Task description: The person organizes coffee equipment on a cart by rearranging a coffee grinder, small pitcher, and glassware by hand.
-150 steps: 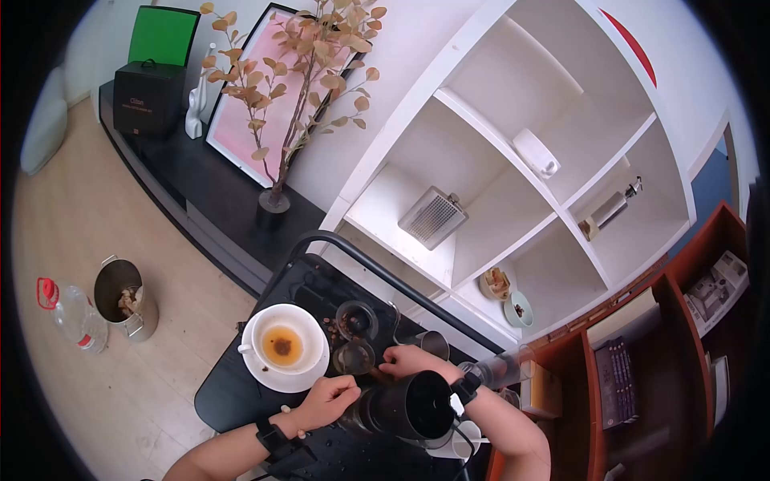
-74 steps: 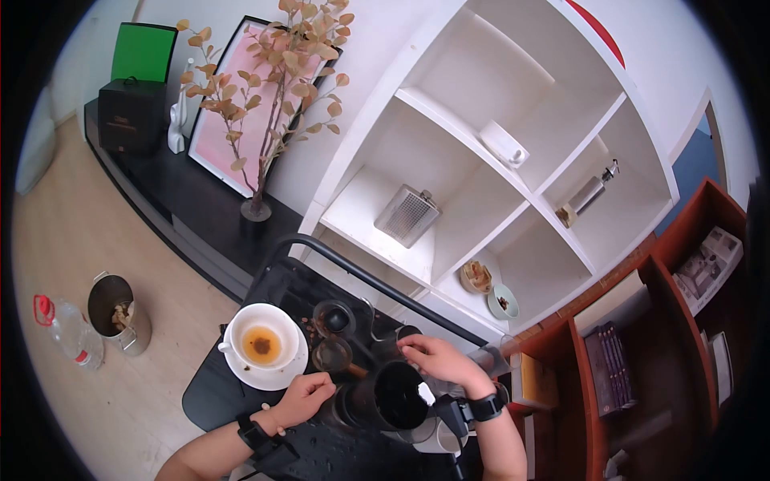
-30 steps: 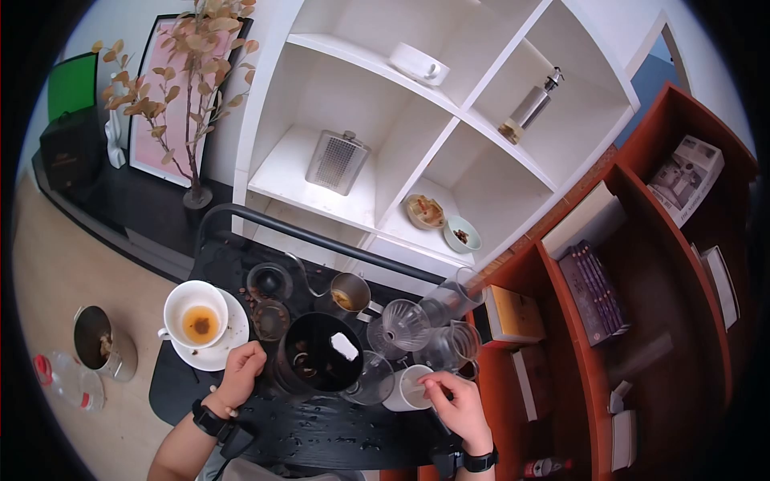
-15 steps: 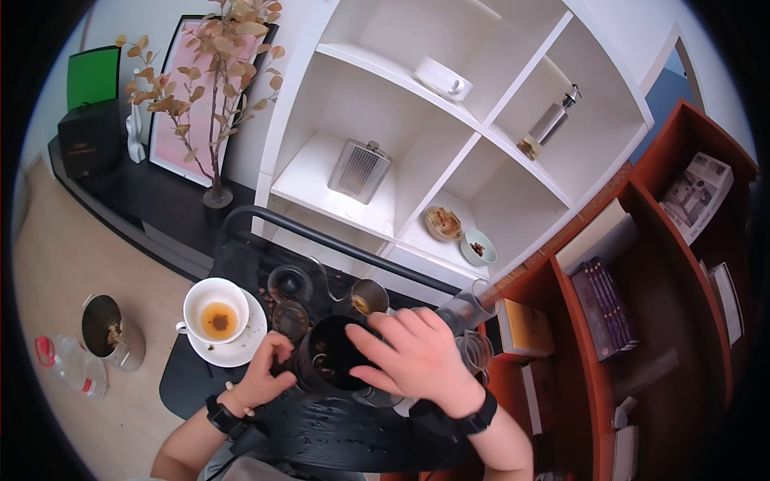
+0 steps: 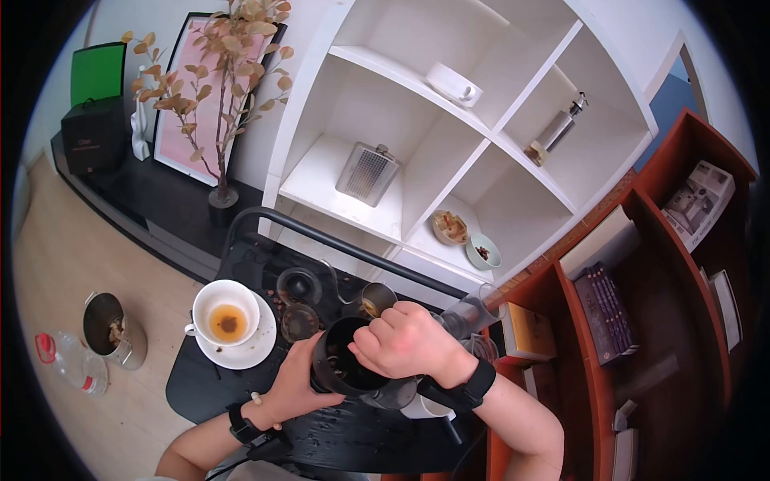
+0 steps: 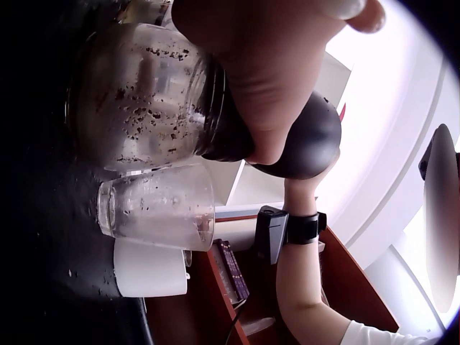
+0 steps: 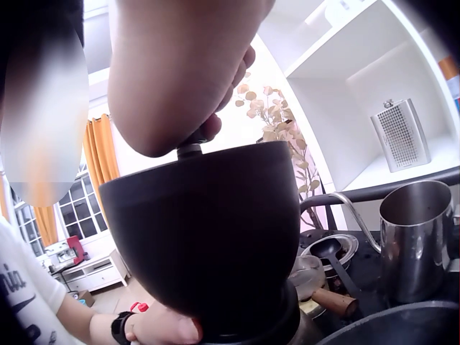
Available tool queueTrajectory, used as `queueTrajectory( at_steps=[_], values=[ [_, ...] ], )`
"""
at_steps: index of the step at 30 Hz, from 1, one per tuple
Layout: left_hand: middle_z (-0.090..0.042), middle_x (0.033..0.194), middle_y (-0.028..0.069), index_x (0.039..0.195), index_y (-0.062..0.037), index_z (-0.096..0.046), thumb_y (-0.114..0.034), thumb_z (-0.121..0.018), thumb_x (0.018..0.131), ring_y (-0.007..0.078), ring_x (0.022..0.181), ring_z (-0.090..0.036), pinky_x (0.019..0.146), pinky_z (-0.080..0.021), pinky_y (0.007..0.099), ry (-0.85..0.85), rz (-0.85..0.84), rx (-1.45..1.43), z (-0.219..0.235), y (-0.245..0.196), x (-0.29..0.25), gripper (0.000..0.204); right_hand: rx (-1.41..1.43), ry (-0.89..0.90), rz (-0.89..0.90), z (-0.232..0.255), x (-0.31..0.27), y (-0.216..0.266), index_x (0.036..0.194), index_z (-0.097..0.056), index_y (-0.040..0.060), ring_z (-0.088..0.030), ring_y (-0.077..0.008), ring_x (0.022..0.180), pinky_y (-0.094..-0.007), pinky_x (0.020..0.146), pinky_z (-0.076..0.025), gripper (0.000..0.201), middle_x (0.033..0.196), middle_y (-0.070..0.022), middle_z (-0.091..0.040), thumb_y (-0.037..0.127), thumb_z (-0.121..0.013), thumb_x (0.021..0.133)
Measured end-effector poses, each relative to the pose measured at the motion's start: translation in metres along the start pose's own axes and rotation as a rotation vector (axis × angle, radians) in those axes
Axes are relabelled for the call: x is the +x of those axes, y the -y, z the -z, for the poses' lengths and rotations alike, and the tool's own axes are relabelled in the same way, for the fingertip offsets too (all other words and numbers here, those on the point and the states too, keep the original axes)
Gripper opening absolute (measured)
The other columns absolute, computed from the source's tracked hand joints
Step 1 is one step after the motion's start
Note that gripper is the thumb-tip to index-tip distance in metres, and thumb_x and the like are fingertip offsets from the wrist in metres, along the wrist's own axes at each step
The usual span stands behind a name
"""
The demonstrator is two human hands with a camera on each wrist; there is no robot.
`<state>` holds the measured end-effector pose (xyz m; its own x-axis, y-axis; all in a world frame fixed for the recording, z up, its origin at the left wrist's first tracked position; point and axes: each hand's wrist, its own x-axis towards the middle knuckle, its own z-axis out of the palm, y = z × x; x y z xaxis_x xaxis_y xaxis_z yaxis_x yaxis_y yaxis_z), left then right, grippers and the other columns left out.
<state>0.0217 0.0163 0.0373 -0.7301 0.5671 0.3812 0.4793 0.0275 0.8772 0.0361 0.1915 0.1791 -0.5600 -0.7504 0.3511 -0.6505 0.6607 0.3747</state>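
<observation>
A hand-crank coffee grinder (image 5: 324,365) stands on the black cart top, its dark hopper (image 7: 205,230) wide at the mouth. My left hand (image 5: 295,378) wraps round the grinder's neck, between the hopper and the glass jar (image 6: 140,97) below. Ground specks cling to the jar's wall. Over the hopper's mouth my right hand (image 5: 411,343) is curled, gripping a black knob (image 7: 188,149) on a short shaft; the fingers hide most of it. Some beans show inside the hopper in the head view. A clear tumbler (image 6: 162,208) and a white mug (image 6: 149,269) are close beside the jar.
Left of the grinder, a white cup (image 5: 200,301) of amber liquid sits on a saucer (image 5: 255,353). A steel gooseneck kettle (image 7: 417,244) and a small glass with a wooden handle (image 7: 334,302) stand behind. A black rail (image 5: 337,240) edges the cart's far side.
My right hand has come from the white mug on the right, passed open over the hopper, and now grips the knob. My left hand went from resting beside the grinder to holding its neck.
</observation>
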Motion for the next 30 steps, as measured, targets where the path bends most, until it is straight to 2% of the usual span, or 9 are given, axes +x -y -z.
queueTrajectory(
  at_steps=[8, 11, 12, 14, 18, 20, 21, 28, 30],
  values=[
    [-0.046, 0.121, 0.0195, 0.129, 0.0010, -0.035, -0.022, -0.081, 0.055, 0.0365, 0.113, -0.044, 0.097, -0.035, 0.0412, -0.069, -0.025, 0.043, -0.007, -0.003, -0.004, 0.090, -0.068, 0.002, -0.107, 0.002, 0.001, 0.014, 0.057, -0.043, 0.0121, -0.048, -0.0162, 0.041, -0.0272, 0.042, -0.040, 0.031, 0.047, 0.0005, -0.041, 0.023, -0.064, 0.077],
    [-0.047, 0.120, 0.0195, 0.128, 0.0013, -0.035, -0.021, -0.081, 0.055, 0.0368, 0.112, -0.044, 0.096, -0.035, 0.0417, -0.134, -0.064, 0.075, -0.013, -0.001, -0.005, 0.089, -0.130, 0.140, -0.499, 0.004, 0.008, 0.037, 0.057, -0.047, 0.0112, -0.050, -0.0191, 0.035, -0.0296, 0.038, -0.040, 0.031, 0.043, -0.0038, -0.047, 0.023, -0.059, 0.083],
    [-0.047, 0.120, 0.0195, 0.128, 0.0011, -0.035, -0.021, -0.081, 0.056, 0.0369, 0.112, -0.044, 0.096, -0.035, 0.0420, -0.134, -0.063, 0.078, -0.014, -0.001, -0.006, 0.089, -0.132, 0.140, -0.502, 0.006, 0.012, 0.043, 0.057, -0.047, 0.0112, -0.050, -0.0191, 0.035, -0.0296, 0.038, -0.040, 0.031, 0.043, -0.0038, -0.047, 0.023, -0.059, 0.083],
    [-0.047, 0.120, 0.0195, 0.128, 0.0009, -0.034, -0.021, -0.081, 0.056, 0.0369, 0.112, -0.044, 0.096, -0.036, 0.0422, -0.135, -0.064, 0.085, -0.013, -0.001, -0.006, 0.089, -0.272, 0.271, -0.649, 0.008, 0.017, 0.051, 0.058, -0.048, 0.0105, -0.051, -0.0191, 0.036, -0.0301, 0.039, -0.041, 0.030, 0.043, -0.0049, -0.049, 0.024, -0.057, 0.084],
    [-0.047, 0.118, 0.0185, 0.128, 0.0002, -0.035, -0.022, -0.081, 0.056, 0.0359, 0.110, -0.044, 0.095, -0.036, 0.0420, -0.108, -0.065, 0.058, -0.008, 0.000, -0.003, 0.088, -0.175, 0.208, -0.461, 0.012, 0.011, 0.028, 0.059, -0.047, 0.0114, -0.050, -0.0166, 0.040, -0.0286, 0.041, -0.039, 0.031, 0.046, -0.0018, -0.046, 0.027, -0.059, 0.083],
    [-0.048, 0.117, 0.0182, 0.128, 0.0000, -0.035, -0.023, -0.081, 0.056, 0.0355, 0.109, -0.045, 0.095, -0.036, 0.0417, -0.118, -0.067, 0.047, -0.008, 0.002, -0.003, 0.088, -0.115, 0.051, -0.053, 0.017, 0.005, 0.010, 0.059, -0.046, 0.0129, -0.047, -0.0142, 0.046, -0.0268, 0.044, -0.037, 0.031, 0.050, 0.0010, -0.041, 0.031, -0.061, 0.080],
    [-0.048, 0.116, 0.0179, 0.128, -0.0002, -0.035, -0.023, -0.081, 0.056, 0.0353, 0.109, -0.045, 0.095, -0.036, 0.0415, -0.120, -0.067, 0.043, -0.009, 0.003, -0.003, 0.088, -0.134, 0.040, -0.024, 0.018, 0.003, 0.007, 0.059, -0.044, 0.0141, -0.044, -0.0133, 0.049, -0.0258, 0.046, -0.034, 0.033, 0.053, 0.0019, -0.037, 0.033, -0.064, 0.076],
    [-0.047, 0.117, 0.0187, 0.128, -0.0001, -0.035, -0.022, -0.080, 0.057, 0.0358, 0.109, -0.045, 0.094, -0.037, 0.0411, -0.132, -0.077, 0.046, -0.008, 0.000, -0.003, 0.087, -0.091, -0.014, -0.058, 0.000, 0.007, 0.006, 0.056, -0.044, 0.0135, -0.045, -0.0147, 0.044, -0.0266, 0.045, -0.036, 0.031, 0.049, 0.0013, -0.037, 0.025, -0.064, 0.076],
    [-0.047, 0.117, 0.0190, 0.128, 0.0000, -0.035, -0.022, -0.081, 0.057, 0.0359, 0.109, -0.045, 0.094, -0.037, 0.0411, -0.132, -0.078, 0.058, -0.007, -0.002, -0.002, 0.087, -0.114, -0.002, -0.167, 0.001, 0.005, 0.013, 0.053, -0.045, 0.0130, -0.046, -0.0161, 0.038, -0.0274, 0.042, -0.037, 0.032, 0.043, 0.0004, -0.040, 0.022, -0.061, 0.078]
  ],
)
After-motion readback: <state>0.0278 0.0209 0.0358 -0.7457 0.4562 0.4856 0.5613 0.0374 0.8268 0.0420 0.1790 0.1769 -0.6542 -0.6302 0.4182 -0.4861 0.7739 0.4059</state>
